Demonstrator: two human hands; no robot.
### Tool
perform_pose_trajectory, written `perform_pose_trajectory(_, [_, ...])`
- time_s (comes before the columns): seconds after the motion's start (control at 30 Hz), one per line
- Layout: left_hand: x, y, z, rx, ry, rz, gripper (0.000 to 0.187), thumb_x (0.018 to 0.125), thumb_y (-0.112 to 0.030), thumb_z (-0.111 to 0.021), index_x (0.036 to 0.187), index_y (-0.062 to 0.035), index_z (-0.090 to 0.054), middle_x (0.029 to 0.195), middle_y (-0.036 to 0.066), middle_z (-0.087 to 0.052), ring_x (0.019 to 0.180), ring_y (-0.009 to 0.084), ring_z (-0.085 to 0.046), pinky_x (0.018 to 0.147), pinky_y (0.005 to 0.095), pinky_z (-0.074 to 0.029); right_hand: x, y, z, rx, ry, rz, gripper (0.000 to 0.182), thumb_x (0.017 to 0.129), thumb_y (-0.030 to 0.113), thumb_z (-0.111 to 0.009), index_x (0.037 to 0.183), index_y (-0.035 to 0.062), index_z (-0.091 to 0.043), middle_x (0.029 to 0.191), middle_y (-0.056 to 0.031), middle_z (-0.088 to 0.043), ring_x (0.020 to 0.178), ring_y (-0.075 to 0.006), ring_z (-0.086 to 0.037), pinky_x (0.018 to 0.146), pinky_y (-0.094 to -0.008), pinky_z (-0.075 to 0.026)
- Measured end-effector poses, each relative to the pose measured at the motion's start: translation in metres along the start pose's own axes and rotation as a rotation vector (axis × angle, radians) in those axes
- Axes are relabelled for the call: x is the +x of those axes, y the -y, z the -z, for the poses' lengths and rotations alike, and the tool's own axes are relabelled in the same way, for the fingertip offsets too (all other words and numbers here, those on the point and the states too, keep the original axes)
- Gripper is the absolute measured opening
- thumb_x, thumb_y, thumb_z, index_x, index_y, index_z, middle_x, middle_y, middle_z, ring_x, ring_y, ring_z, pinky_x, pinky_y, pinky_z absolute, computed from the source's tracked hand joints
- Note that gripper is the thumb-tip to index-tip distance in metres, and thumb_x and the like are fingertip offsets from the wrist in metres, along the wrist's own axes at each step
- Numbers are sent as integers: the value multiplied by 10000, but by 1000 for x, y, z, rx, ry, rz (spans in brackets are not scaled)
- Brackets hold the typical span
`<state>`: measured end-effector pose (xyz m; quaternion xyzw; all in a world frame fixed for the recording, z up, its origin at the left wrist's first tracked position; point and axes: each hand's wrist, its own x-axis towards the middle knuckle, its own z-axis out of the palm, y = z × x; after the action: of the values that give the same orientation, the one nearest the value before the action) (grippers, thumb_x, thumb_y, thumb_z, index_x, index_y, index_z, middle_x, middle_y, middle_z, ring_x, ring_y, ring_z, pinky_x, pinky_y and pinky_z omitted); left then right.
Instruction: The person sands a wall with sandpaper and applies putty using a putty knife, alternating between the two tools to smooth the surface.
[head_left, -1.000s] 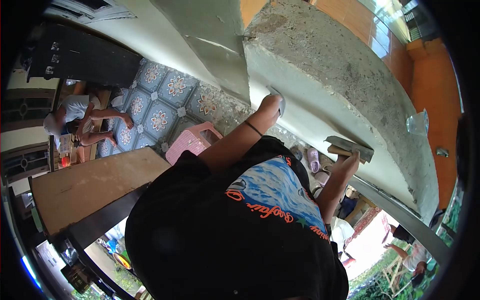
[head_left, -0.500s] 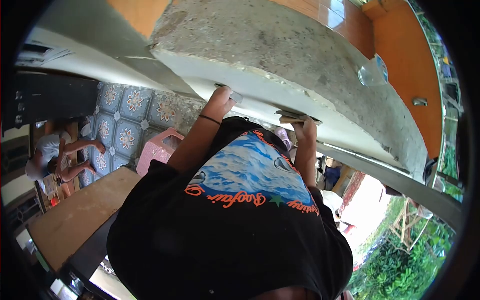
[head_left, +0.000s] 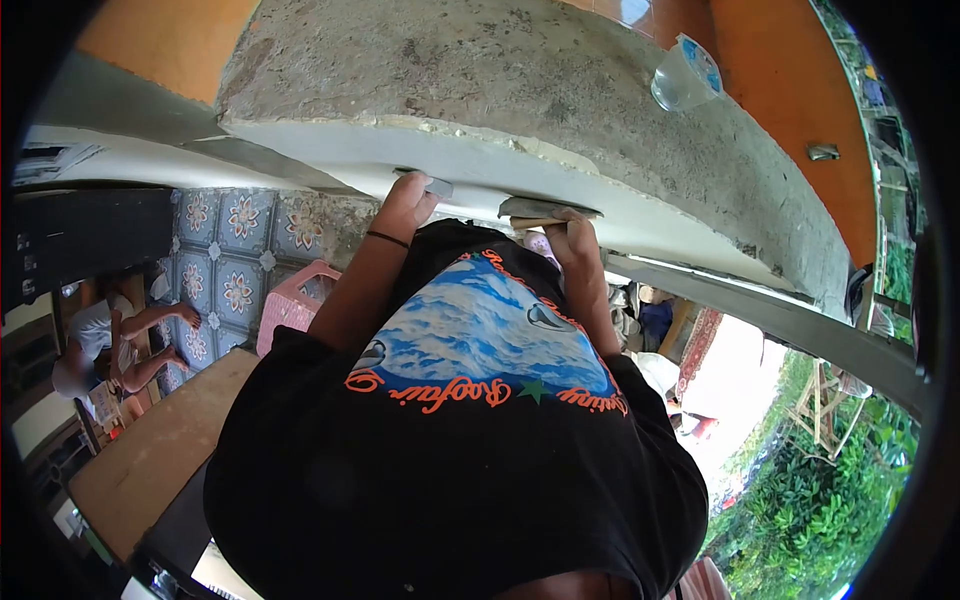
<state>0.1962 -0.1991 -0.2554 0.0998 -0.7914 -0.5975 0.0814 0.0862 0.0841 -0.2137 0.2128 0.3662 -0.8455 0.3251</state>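
Note:
My left hand [head_left: 408, 202], with a dark band at its wrist, is closed round a small flat grey tool [head_left: 438, 187] beside the white side face [head_left: 480, 160] of a concrete ledge. Farther right, my right hand [head_left: 574, 240] grips a flat trowel-like tool [head_left: 550, 209] with a pale wooden-looking back, close against the same face. Its fingers are partly hidden by the tool. Whether either tool touches the surface cannot be told for certain.
A clear plastic cup [head_left: 688, 78] stands on the rough ledge top [head_left: 480, 60]. A pink stool [head_left: 292, 300] is left of my arm, near a brown tabletop [head_left: 160, 450]. Another person [head_left: 105, 335] sits at the far left. A beam [head_left: 720, 290] runs to the right.
The view has shifted, so the ledge and cup appear higher and farther left. Both hands appear a little farther left, still holding their tools.

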Motion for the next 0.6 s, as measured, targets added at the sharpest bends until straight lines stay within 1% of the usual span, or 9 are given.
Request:
perform_pose_trajectory(0.03, [7, -2, -8, -275, 10, 68, 368, 751, 12, -437, 1114, 67, -468, 1126, 213, -525, 1094, 335, -515, 984, 423, -399, -8, 2, -4, -485, 23, 116, 160, 828, -44, -410, 965, -118, -446, 1021, -190, -467, 969, -297, -491, 933, -420, -405])
perform_pose_trajectory(0.1, [13, -21, -25, -555, 10, 129, 368, 797, 50, -395, 1163, 61, -430, 1183, 186, -496, 1123, 309, -501, 1015, 430, -394, -20, 8, -30, 12, -83, 66, 170, 829, -48, -410, 976, -124, -446, 1036, -198, -470, 966, -291, -494, 948, -414, -402])
perform_pose_trajectory(0.17, [3, -129, -32, -1295, -385, 492, 384, 780, 69, -376, 1160, 60, -433, 1179, 181, -499, 1136, 306, -490, 1029, 423, -381, -51, 33, -60, 34, 1, 18, 178, 826, -56, -405, 984, -128, -446, 1036, -201, -471, 961, -290, -495, 949, -412, -403])
perform_pose_trajectory(0.3, [8, -95, -45, -1241, -374, 435, 423, 758, 76, -363, 1175, 53, -430, 1181, 180, -498, 1158, 308, -473, 1045, 421, -362, -35, 21, -39, -28, 32, -1, 212, 836, -52, -399, 1023, -147, -426, 1046, -205, -469, 992, -308, -496, 948, -422, -409])
perform_pose_trajectory(0.4, [9, -13, -67, -1145, -345, 527, 444, 742, 73, -369, 1182, 53, -427, 1179, 175, -501, 1158, 310, -474, 1043, 423, -366, 6, -6, 7, -202, 50, -5, 244, 864, -9, -395, 1070, -140, -399, 1040, -205, -470, 1033, -334, -487, 950, -438, -420])
perform_pose_trajectory(0.43, [5, 30, -73, -872, -230, 253, 445, 737, 70, -376, 1178, 50, -431, 1188, 177, -500, 1157, 309, -476, 1032, 424, -375, 11, -11, 8, -144, -78, -101, 263, 877, 11, -378, 1101, -126, -389, 1071, -227, -465, 1057, -349, -481, 954, -449, -419])
perform_pose_trajectory(0.47, [2, -4, -69, -1072, -301, 363, 439, 741, 61, -391, 1177, 44, -434, 1202, 181, -497, 1148, 309, -486, 1014, 424, -393, 20, -14, 3, -96, -196, -199, 282, 891, 31, -361, 1132, -113, -379, 1102, -248, -459, 1081, -364, -474, 958, -460, -417])
perform_pose_trajectory(0.53, [-17, -29, -58, -1266, -457, 446, 433, 744, 53, -407, 1176, 39, -436, 1217, 185, -494, 1139, 308, -497, 995, 425, -410, 8, -10, -1, -226, 27, -298, 317, 915, 79, -322, 1192, -70, -360, 1181, -268, -445, 1110, -385, -478, 972, -502, -402])
perform_pose_trajectory(0.6, [-55, 9, -50, 141, -214, -209, 439, 762, 37, -435, 1201, 32, -425, 1230, 191, -489, 1136, 307, -504, 984, 425, -423, -4, -8, -10, -208, 149, -400, 324, 909, 95, -346, 1195, -54, -376, 1205, -246, -467, 1106, -372, -504, 963, -530, -405])
